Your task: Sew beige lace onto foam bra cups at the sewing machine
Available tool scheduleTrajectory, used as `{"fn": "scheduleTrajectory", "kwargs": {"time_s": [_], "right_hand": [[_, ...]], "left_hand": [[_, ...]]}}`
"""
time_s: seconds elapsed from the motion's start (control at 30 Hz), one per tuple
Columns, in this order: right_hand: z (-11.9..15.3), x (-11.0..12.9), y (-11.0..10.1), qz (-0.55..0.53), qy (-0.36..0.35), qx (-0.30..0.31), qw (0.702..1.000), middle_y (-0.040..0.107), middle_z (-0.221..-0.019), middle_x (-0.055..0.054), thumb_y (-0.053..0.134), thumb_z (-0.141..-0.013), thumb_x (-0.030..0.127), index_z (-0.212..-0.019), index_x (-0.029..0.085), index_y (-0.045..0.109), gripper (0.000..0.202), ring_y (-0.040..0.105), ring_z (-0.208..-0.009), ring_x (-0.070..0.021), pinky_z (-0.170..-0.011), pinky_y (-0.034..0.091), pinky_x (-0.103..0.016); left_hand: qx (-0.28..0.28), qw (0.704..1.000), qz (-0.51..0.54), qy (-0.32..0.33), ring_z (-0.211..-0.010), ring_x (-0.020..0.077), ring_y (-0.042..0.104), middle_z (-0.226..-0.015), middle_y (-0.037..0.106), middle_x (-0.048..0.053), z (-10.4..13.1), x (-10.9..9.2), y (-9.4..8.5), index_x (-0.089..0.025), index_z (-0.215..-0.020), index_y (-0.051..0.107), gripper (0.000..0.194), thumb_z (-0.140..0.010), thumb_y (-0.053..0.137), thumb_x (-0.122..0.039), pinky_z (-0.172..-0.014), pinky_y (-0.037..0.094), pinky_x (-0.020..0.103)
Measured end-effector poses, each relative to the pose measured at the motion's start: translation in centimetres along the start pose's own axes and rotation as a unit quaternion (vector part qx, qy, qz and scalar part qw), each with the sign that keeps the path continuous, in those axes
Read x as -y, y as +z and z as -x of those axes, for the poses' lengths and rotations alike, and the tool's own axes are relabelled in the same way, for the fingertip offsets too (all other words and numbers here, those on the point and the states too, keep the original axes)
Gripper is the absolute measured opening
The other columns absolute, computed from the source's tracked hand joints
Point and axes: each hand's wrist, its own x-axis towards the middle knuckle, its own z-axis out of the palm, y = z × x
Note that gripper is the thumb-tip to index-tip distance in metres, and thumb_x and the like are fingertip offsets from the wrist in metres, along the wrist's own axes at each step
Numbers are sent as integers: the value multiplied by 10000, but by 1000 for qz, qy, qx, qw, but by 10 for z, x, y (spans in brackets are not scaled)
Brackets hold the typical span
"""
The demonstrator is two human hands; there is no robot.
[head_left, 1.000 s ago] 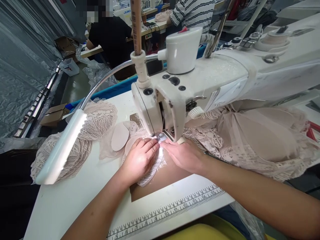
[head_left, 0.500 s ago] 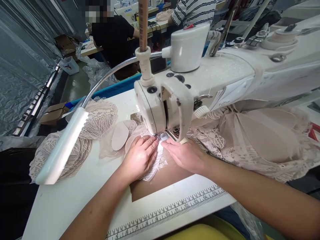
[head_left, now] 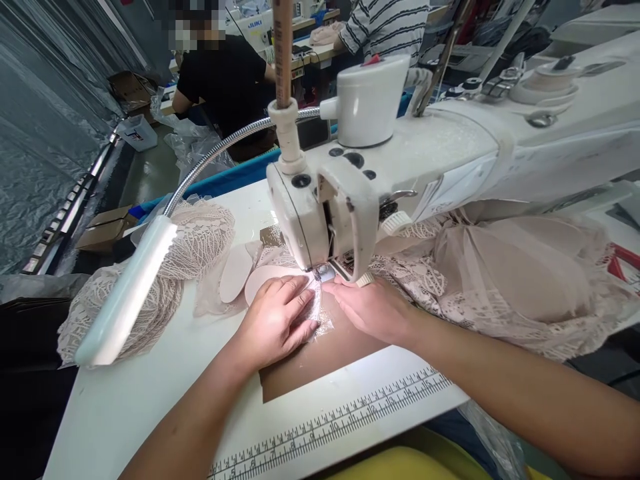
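Note:
My left hand (head_left: 275, 320) lies flat on a small lace piece (head_left: 316, 315), pressing it to the table just left of the needle. My right hand (head_left: 371, 308) rests on the same lace from the right, fingertips close to the presser foot (head_left: 324, 272). The white sewing machine head (head_left: 330, 207) stands right above both hands. Beige padded cups (head_left: 260, 279) lie just beyond my left hand. The lace under my palms is mostly hidden.
A heap of beige lace garments (head_left: 505, 280) fills the table's right side. More lace (head_left: 165, 280) lies at the left under a gooseneck lamp (head_left: 127, 293). A printed ruler (head_left: 345, 420) runs along the front edge. Two people sit at machines behind.
The lace piece has slid away from me under the presser foot, so less of it shows below my left hand. Both hands stayed beside the needle.

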Motion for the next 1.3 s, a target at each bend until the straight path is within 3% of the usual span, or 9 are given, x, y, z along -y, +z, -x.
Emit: {"fn": "scheduleTrajectory", "kwargs": {"time_s": [0.1, 0.2, 0.33, 0.53, 0.73, 0.83, 0.93, 1.13, 1.3], "right_hand": [[0, 0, -3, -7, 0, 11, 1000, 604, -789, -42, 452, -838, 113, -967, 188, 676, 269, 474, -678, -146, -595, 314, -259], [-1, 1, -4, -9, 6, 23, 1000, 578, -754, -39, 448, -835, 110, -893, 179, 664, 234, 440, -637, -134, -567, 291, -253], [0, 0, -4, -20, -1, 22, 1000, 581, -756, -39, 449, -835, 110, -902, 177, 663, 234, 438, -652, -135, -569, 288, -250], [2, -1, -3, -22, -55, 16, 998, 612, -820, -24, 444, -851, 121, -1065, 216, 645, 308, 409, -627, -131, -529, 241, -262], [0, 3, -2, 31, -67, 44, 996, 612, -858, -38, 480, -797, 95, -1081, 198, 634, 339, 411, -637, -138, -519, 196, -290], [2, 5, 0, 41, -56, 37, 997, 608, -844, -44, 470, -804, 90, -1028, 188, 644, 301, 414, -654, -144, -534, 191, -292], [5, 5, 1, 45, -58, 31, 997, 599, -858, -54, 437, -849, 108, -1047, 189, 638, 294, 415, -666, -147, -549, 195, -294], [8, 6, 4, 66, -54, 10, 996, 586, -844, -50, 433, -846, 92, -997, 186, 649, 279, 426, -671, -149, -560, 212, -316], [4, 6, 2, 68, -37, 15, 997, 598, -841, -55, 455, -826, 105, -1098, 186, 637, 338, 435, -654, -148, -550, 226, -306]], "left_hand": [[7, 999, 31, -31, -887, 235, 567, -1017, 627, 115, 3, -4, -2, -154, -1015, 627, 273, -880, 520, -366, -773, 462, 377], [7, 997, 52, -62, -715, 185, 537, -762, 608, 61, 2, -6, -2, -159, -829, 609, 217, -919, 435, -252, -639, 434, 314], [18, 990, 109, -92, -682, 162, 511, -716, 577, 41, 0, -4, -5, -170, -754, 550, 234, -926, 401, -222, -630, 415, 291], [45, 972, 197, -117, -612, 137, 463, -639, 479, -3, -1, 3, -15, -194, -671, 443, 302, -946, 365, -292, -583, 396, 267], [63, 955, 262, -125, -644, 126, 523, -716, 561, 7, 1, 8, -17, -182, -767, 536, 277, -950, 385, -324, -602, 441, 252], [39, 970, 230, -72, -947, 193, 575, -1034, 635, 78, 3, 6, -17, -185, -1017, 611, 219, -921, 459, -311, -827, 472, 325], [49, 987, 151, -9, -1156, 261, 489, -1297, 553, 104, 4, 0, -17, -202, -1222, 571, 358, -895, 505, -331, -979, 405, 423], [84, 994, 72, 11, -1138, 288, 488, -1364, 525, 91, 9, -6, -19, -201, -1300, 536, 448, -891, 500, -380, -938, 428, 466], [76, 994, 72, 16, -1137, 290, 490, -1376, 512, 105, 10, -3, -17, -187, -1310, 529, 466, -887, 503, -382, -928, 438, 465]]}}
